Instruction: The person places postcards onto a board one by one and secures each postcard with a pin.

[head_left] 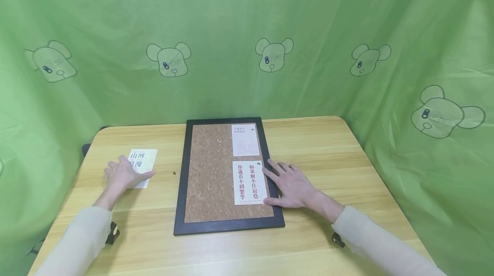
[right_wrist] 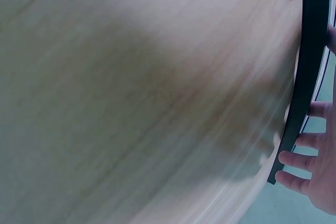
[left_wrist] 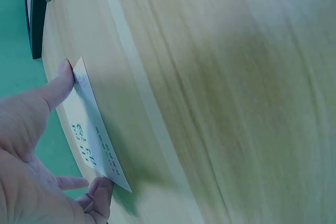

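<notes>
My left hand (head_left: 123, 175) spans a white card (head_left: 148, 160) with large dark green characters on the left of the table. In the left wrist view its thumb is at one edge and its curled fingers at the opposite one. My right hand (head_left: 291, 186) lies with fingers spread over the right side of a black-framed corkboard (head_left: 206, 164). Its thumb and a fingertip reach the edge of a white card (head_left: 247, 188) with red characters. Above that card on the cork is a paler printed card (head_left: 245, 141). Each of these two has a small dark pin near its upper right corner.
A tiny dark object (head_left: 174, 173) sits on the wooden table (head_left: 320, 143) between the left card and the corkboard. Green curtains (head_left: 224, 91) with bear-head drawings hang behind the table and along both sides.
</notes>
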